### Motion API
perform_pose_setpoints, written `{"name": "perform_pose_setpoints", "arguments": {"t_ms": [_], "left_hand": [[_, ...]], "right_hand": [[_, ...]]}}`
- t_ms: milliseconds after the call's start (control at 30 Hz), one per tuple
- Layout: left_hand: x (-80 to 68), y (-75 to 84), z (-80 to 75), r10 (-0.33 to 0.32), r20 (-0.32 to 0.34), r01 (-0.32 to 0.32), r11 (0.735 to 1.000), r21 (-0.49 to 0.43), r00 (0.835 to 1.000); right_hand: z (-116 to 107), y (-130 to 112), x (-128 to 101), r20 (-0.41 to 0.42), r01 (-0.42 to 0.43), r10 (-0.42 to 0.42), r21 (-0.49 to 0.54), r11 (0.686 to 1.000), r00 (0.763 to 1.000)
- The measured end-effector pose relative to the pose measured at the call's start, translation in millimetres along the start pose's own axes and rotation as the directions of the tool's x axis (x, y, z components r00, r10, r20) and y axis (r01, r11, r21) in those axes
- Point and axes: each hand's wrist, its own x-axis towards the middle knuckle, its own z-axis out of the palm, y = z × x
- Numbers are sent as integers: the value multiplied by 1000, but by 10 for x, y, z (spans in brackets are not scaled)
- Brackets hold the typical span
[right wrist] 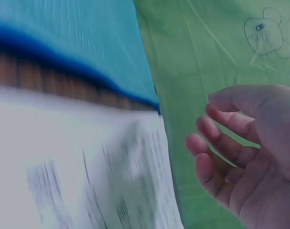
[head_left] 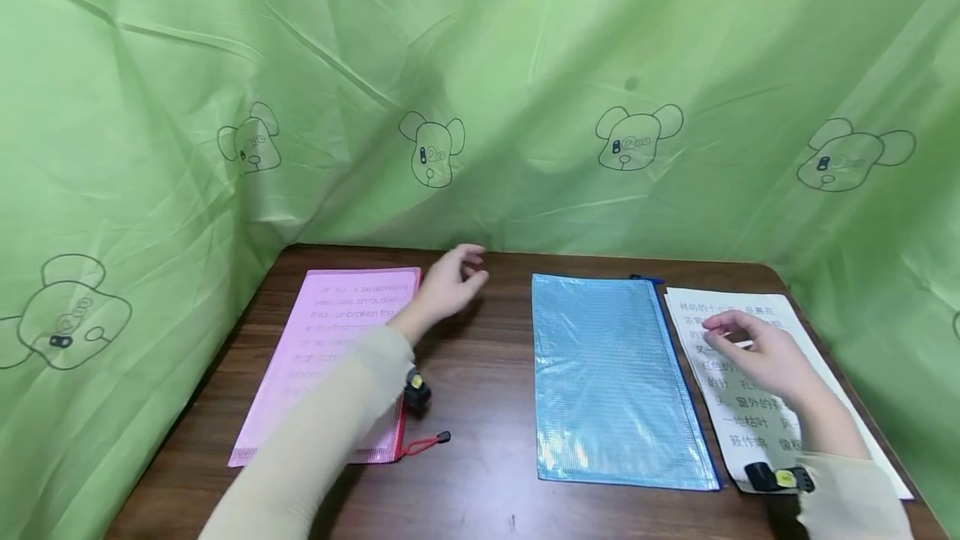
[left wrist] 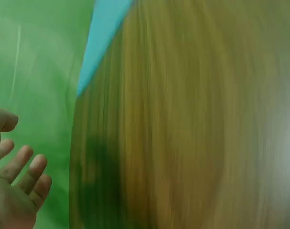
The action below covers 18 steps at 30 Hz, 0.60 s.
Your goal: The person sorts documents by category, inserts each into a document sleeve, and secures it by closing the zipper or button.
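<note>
A pink zip pouch (head_left: 330, 357) with a printed sheet inside lies at the table's left. At the centre right lies a blue mesh zip pouch (head_left: 611, 377), and a white printed sheet (head_left: 750, 427) lies right of it. My left hand (head_left: 457, 277) hovers over bare wood between the two pouches, by the pink pouch's far right corner, fingers loosely curled and holding nothing. My right hand (head_left: 750, 348) is over the white sheet's upper part, fingers relaxed and empty. The blurred right wrist view shows the right hand (right wrist: 240, 152) above the sheet (right wrist: 78, 167) and the blue pouch (right wrist: 78, 38).
The brown wooden table (head_left: 480, 407) is enclosed at the back and both sides by a green cloth (head_left: 480, 90) printed with bears. A red zipper cord (head_left: 423, 444) trails from the pink pouch's near right corner. The left wrist view is motion-blurred.
</note>
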Motion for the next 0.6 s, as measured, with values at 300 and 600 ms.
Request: {"name": "perform_pose_setpoints", "arguments": {"t_ms": [300,600], "left_hand": [[-56,821,1056,41,78,-27,984,-178,996],[-74,1620,1820,-14,167,61,959,-278,986]], "right_hand": [[-484,428,-247,22,-74,78,-150,986,997],[-638,818,-421,-37,-248,246,-179,952,969]]}}
